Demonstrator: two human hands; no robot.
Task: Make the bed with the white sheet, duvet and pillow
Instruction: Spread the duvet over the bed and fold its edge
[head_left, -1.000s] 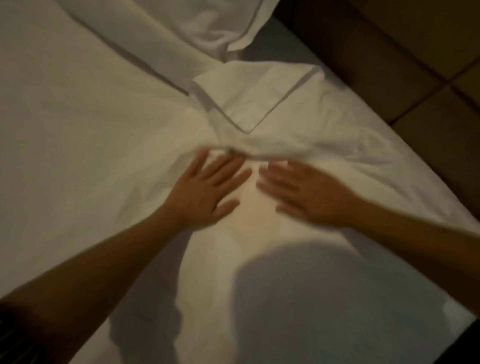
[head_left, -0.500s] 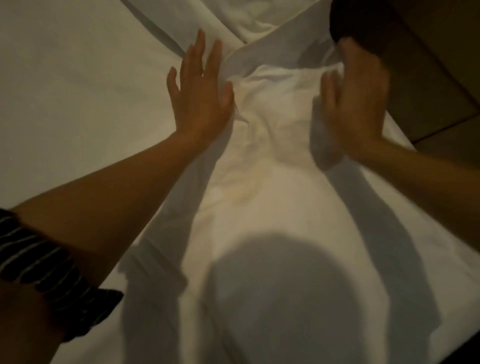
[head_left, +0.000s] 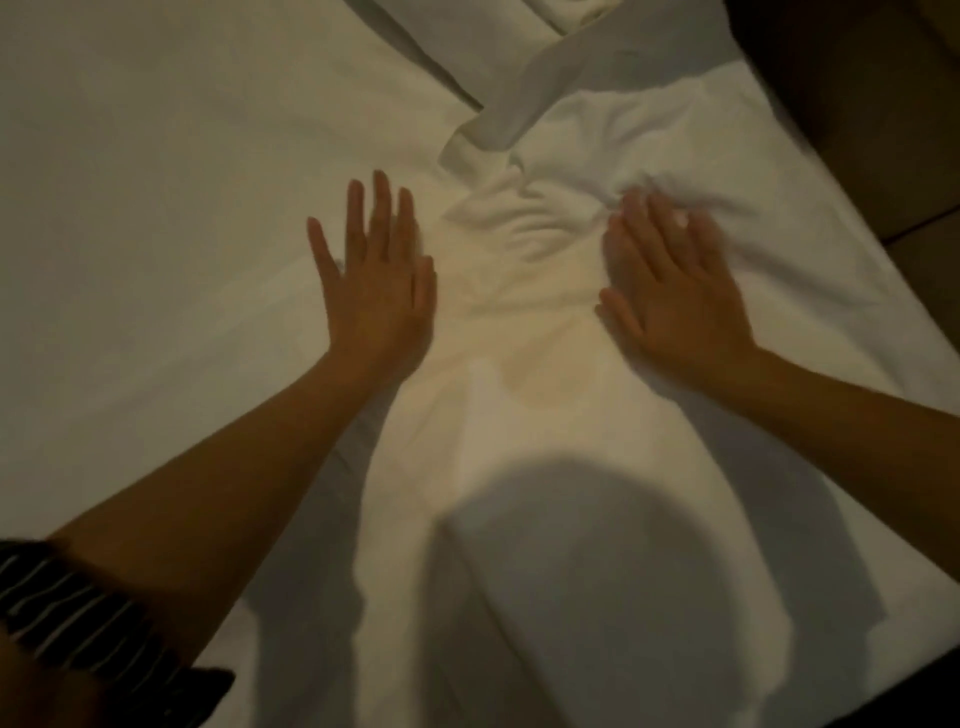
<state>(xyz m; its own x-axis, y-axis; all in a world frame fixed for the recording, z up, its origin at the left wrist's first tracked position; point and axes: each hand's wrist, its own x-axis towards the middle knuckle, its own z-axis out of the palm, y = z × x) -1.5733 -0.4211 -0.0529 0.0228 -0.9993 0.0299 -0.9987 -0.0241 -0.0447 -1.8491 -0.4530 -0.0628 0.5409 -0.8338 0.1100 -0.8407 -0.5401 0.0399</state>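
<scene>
Both hands are flat on the bed here, palms down. The left hand (head_left: 374, 291) sits a bit left of the middle of the frame with its fingers straight and slightly spread, pointing toward the top, and it isn't gripping anything, just pressing on the white sheet (head_left: 156, 208). The right hand (head_left: 670, 306) is right of centre and also flat with its fingers stretched out. It's a bit blurry, but the fingertips (head_left: 636, 208) look like they're touching the edge of a bunch of wrinkles (head_left: 530, 228) that sits between the two hands and a bit above them. The sheet fills most of the frame, smooth on the left side and creased up toward the upper middle. There's more white bedding (head_left: 467, 47) folded over along the top edge, and honestly I can't tell if that's the duvet or more sheet. A dark striped sleeve (head_left: 78, 613) shows in the lower left corner. A big round shadow (head_left: 597, 561) falls on the fabric at the bottom centre. The dark floor (head_left: 857, 104) shows in the upper right, past the bed's edge.
</scene>
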